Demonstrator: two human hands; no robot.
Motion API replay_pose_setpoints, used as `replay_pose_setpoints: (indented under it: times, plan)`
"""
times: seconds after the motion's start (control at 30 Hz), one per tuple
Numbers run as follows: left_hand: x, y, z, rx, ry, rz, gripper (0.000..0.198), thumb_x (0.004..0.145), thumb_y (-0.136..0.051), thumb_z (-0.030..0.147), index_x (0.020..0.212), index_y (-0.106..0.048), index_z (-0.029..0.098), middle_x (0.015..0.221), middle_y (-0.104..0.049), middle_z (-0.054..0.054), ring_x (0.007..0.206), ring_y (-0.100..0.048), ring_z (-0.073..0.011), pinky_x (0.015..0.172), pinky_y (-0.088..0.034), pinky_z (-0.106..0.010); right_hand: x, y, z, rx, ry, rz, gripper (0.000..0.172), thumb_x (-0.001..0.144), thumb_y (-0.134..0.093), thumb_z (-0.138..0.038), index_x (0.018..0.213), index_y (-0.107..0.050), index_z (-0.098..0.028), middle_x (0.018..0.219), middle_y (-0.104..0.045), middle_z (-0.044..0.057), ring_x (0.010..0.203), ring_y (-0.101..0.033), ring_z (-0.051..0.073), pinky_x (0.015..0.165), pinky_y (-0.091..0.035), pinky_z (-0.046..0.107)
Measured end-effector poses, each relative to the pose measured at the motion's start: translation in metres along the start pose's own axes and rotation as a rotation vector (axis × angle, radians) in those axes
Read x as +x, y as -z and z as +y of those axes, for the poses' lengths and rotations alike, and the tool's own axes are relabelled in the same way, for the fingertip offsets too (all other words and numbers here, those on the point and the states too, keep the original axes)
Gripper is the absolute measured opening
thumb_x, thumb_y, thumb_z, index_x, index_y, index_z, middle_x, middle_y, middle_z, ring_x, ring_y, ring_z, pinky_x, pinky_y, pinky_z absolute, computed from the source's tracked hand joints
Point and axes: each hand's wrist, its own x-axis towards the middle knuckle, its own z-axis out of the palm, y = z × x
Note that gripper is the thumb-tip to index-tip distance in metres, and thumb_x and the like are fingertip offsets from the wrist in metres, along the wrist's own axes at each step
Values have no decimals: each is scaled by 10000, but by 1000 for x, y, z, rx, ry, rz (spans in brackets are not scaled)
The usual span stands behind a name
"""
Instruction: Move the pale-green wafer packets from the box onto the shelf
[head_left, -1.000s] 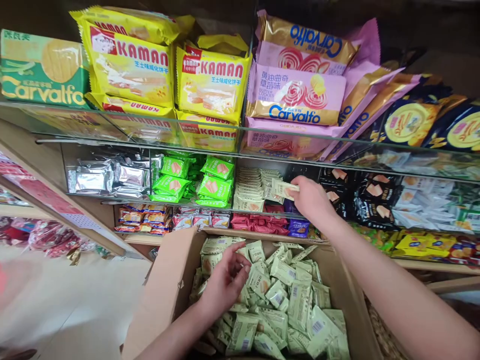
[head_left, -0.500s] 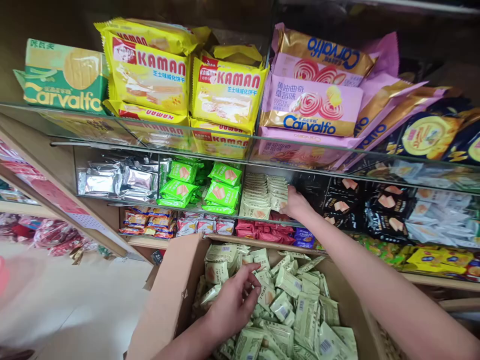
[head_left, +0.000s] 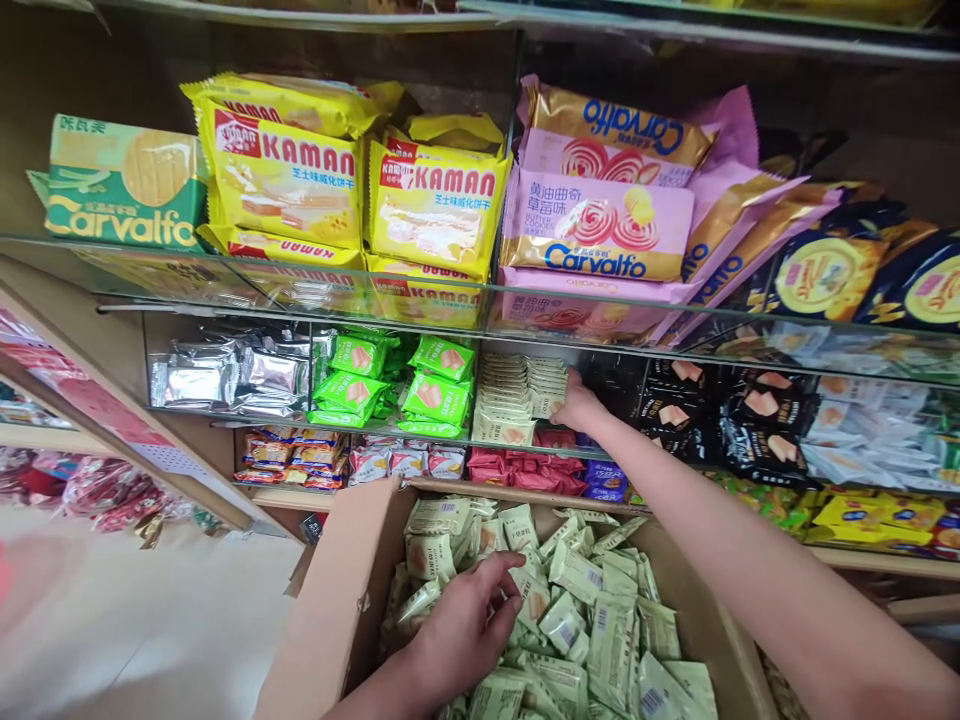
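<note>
Touching the right-hand column of pale packets (head_left: 547,384) stacked on the shelf (head_left: 259,415), the right hand (head_left: 583,405) has its fingertips partly hidden, so whether it grips one cannot be told. The left hand (head_left: 476,615), relaxed with its fingers loosely bent, is over a cardboard box (head_left: 322,610) full of loose pale green packets (head_left: 615,635) lying at all angles. Bright green packets (head_left: 437,385) sit left of the pale stacks, black ones (head_left: 765,400) to their right.
</note>
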Motion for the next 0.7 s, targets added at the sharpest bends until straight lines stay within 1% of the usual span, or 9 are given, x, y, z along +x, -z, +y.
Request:
replay_pose_setpoints:
  times: [0.2, 0.3, 0.4, 0.57, 0.7]
  plan:
    - [-2, 1, 3, 86, 2, -50, 275, 798, -428, 186, 1067, -481, 205, 800, -611, -18, 682, -549, -130, 611, -428, -213, 4, -4, 1, 80, -41, -4, 947, 531, -679, -145, 1309, -144, -80, 1125, -536, 154, 1015, -527, 209, 772, -429, 240]
    - [-3, 1, 4, 132, -4, -54, 270, 791, -433, 179, 1051, -500, 210, 802, -615, -17, 708, -555, -134, 630, -430, -210, 6, -6, 3, 104, -53, 1, 969, 515, -688, -146, 1313, -140, -86, 1125, -532, 157, 1008, -529, 208, 774, -431, 250]
    - [-2, 1, 4, 160, -14, -55, 275, 787, -435, 170, 1049, -506, 214, 817, -615, -18, 728, -558, -135, 644, -430, -207, 6, -7, 3, 118, -23, -3, 947, 502, -691, -126, 1301, -185, -94, 1089, -556, 142, 980, -540, 206, 770, -430, 251]
    - [-2, 1, 4, 201, -36, -89, 262, 786, -435, 166, 1027, -519, 223, 834, -614, -18, 748, -560, -139, 668, -431, -211, 6, -5, 1, 129, 27, 2, 849, 524, -660, -91, 1273, -263, -133, 1072, -570, 130, 934, -556, 204, 756, -430, 244]
    - [-3, 0, 3, 224, -57, -108, 262, 789, -432, 163, 1028, -521, 225, 855, -613, -21, 774, -561, -139, 699, -428, -212, 9, -6, 1, 134, 28, 8, 859, 521, -649, -90, 1280, -250, -125, 1092, -554, 123, 929, -553, 193, 732, -441, 234]
